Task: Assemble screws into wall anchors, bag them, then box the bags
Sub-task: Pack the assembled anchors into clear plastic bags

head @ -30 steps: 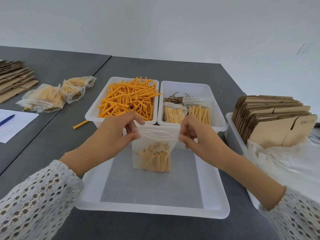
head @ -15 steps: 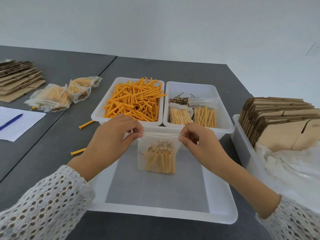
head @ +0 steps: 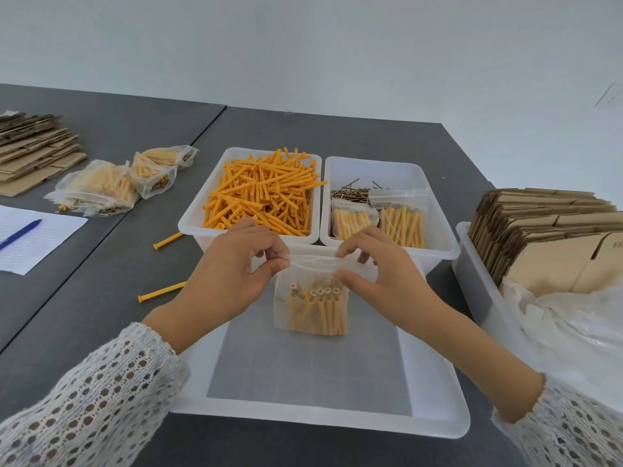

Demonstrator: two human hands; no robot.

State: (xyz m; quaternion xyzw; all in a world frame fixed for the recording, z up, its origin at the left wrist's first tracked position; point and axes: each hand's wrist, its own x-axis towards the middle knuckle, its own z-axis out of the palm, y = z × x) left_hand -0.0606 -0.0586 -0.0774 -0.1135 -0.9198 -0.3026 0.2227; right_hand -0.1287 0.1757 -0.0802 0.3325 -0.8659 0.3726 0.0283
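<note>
Frosted plastic bag (head: pixel 312 308), matt orange plastic anchors (head: pixel 266 197), seemingly metal screws (head: pixel 349 193).

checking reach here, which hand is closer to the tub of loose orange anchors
Left. The left hand pinches the bag just in front of the anchor tub; the right hand, on the bag's other end, sits before the screw tub.

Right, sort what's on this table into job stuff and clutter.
Job: zip bag pinched by left hand and right hand; anchor bin; screw bin; flat boxes; filled bags.
Lying about: paper; pen.
</note>
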